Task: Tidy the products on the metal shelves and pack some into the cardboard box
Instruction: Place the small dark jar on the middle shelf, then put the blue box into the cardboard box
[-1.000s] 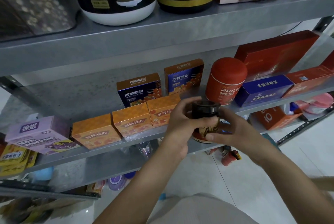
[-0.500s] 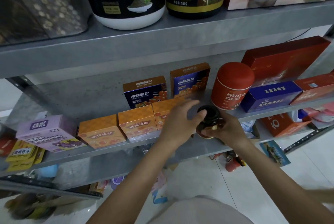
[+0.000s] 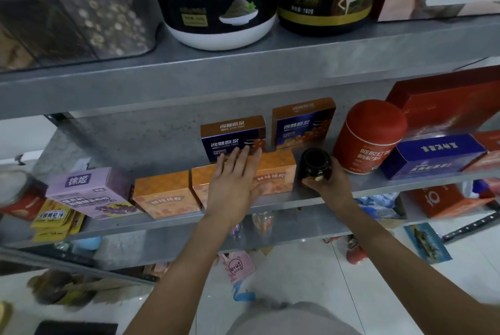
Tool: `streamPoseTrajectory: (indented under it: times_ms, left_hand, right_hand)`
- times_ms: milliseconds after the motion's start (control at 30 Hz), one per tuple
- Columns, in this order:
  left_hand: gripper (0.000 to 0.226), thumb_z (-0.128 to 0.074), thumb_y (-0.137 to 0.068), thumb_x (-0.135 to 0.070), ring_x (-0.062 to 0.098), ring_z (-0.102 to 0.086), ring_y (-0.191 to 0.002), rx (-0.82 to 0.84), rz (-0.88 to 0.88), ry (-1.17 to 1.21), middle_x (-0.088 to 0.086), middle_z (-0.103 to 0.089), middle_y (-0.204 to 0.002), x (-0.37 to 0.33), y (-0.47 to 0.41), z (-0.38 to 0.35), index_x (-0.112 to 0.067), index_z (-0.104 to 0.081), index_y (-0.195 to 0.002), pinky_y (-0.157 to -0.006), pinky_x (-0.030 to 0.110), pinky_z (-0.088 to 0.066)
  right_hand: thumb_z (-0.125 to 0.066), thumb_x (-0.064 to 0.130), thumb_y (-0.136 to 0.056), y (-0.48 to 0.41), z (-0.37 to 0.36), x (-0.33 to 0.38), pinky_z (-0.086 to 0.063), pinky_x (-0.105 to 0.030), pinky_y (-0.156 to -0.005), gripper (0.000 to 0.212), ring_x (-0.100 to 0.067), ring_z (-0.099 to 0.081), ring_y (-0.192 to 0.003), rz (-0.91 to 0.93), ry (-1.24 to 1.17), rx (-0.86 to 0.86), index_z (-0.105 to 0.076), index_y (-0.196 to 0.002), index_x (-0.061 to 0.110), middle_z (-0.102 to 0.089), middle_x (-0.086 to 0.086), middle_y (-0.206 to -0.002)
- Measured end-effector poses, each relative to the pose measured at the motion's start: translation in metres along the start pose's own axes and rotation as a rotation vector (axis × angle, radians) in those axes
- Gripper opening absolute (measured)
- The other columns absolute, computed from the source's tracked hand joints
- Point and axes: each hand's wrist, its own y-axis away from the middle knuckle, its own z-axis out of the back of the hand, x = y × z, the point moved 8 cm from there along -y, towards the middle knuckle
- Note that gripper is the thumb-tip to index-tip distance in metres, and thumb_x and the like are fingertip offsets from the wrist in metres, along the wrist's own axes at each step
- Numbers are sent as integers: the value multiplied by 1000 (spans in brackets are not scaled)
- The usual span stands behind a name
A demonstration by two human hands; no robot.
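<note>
Fingers [image 3: 335,165] of right hand [image 3: 330,185] curl round dark jar [image 3: 315,162] | left hand [image 3: 232,185] flat on orange box [image 3: 278,172] | I judge jar fragile, slippery: grip body.

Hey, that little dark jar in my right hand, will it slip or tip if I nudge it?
The dark jar looks glossy, probably glass: likely slippery, fairly heavy for its size, breakable. It looks squat, so on the metal shelf it should slide rather than tip.

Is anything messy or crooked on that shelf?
Yes. The yellow sachets at the left end lie crooked, poking over the shelf edge. The blue box on the right has upside-down lettering.
</note>
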Motion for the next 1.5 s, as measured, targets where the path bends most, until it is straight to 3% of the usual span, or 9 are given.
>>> streamPoseTrajectory:
  times_ms: [233, 433, 567, 700, 833, 1100, 1200, 1333, 1500]
  left_hand:
    - [74, -20, -94, -63, 27, -29, -146, -42, -15, -37, 7, -35, -156, 1, -2, -4, -21, -24, -155, -120, 47, -21]
    - [81, 1, -90, -67, 25, -18, -150, -69, -46, -14, 7, -23, -161, 1, 0, -1, -23, -16, -156, -121, 44, -10]
    - [81, 7, -89, -69, 19, -1, -151, -176, 17, 108, 3, -8, -164, 22, 9, 15, -27, -10, -156, -118, 38, 8]
    - [83, 2, -91, -67, 25, -15, -150, -270, 280, 183, 9, -24, -160, 76, 28, 23, -18, -24, -154, -121, 45, -2]
    - [100, 17, -87, -70, 30, -31, -144, -161, 373, 171, 13, -43, -151, 103, 37, 3, -13, -38, -149, -119, 50, -14]
    - [95, 15, -88, -66, 27, -38, -140, -140, 370, 128, 8, -50, -146, 104, 36, -1, -16, -40, -148, -117, 49, -19]
    - [92, 14, -84, -64, 23, -28, -145, -114, 376, 117, 5, -41, -153, 104, 36, -1, -20, -29, -152, -119, 45, -12]
    - [77, 3, -94, -64, 21, -19, -148, -74, 384, 113, 3, -32, -158, 104, 34, -4, -22, -19, -155, -120, 42, -7]
    - [91, 16, -84, -63, 21, -24, -147, -93, 388, 99, 3, -37, -155, 104, 36, -2, -21, -21, -155, -119, 42, -10]
  right_hand:
    - [-82, 4, -72, -1, -3, -3, -36, -27, -95, 71, -29, -49, -125, 29, 74, 26, -44, -133, 1, -54, -16, -133]
    - [-79, 4, -74, -5, -4, 2, -35, -27, -94, 72, -25, -45, -126, -9, 65, 110, -41, -136, 5, -49, -12, -135]
    - [-76, 12, -81, 3, 1, 25, -32, -27, -104, 79, -20, -34, -133, 145, 116, 50, -31, -145, 8, -31, -11, -146]
    - [-67, 26, -89, 16, 0, 71, -31, -29, -107, 72, -23, -29, -139, 440, 188, -45, -28, -148, 9, -24, -13, -152]
    - [-50, 39, -92, 14, -28, 127, -32, -38, -109, 64, -30, -31, -140, 721, 346, -34, -35, -146, 9, -33, -16, -151]
    - [-60, 26, -92, -46, -112, 169, 5, -41, -119, 87, -22, -8, -149, 692, 914, 226, -1, -155, 17, -15, -8, -161]
    - [-65, 27, -89, -50, -131, 160, -4, -48, -119, 77, -27, -31, -141, 664, 1003, 335, -22, -151, 16, -39, -10, -150]
    - [-68, 16, -85, -52, -126, 161, -38, -39, -103, 49, -25, -50, -120, 655, 873, 268, -51, -131, 17, -56, -7, -129]
    - [-70, 11, -82, -45, -117, 154, -41, -35, -96, 45, -20, -48, -118, 633, 716, 284, -54, -124, 19, -55, -2, -123]
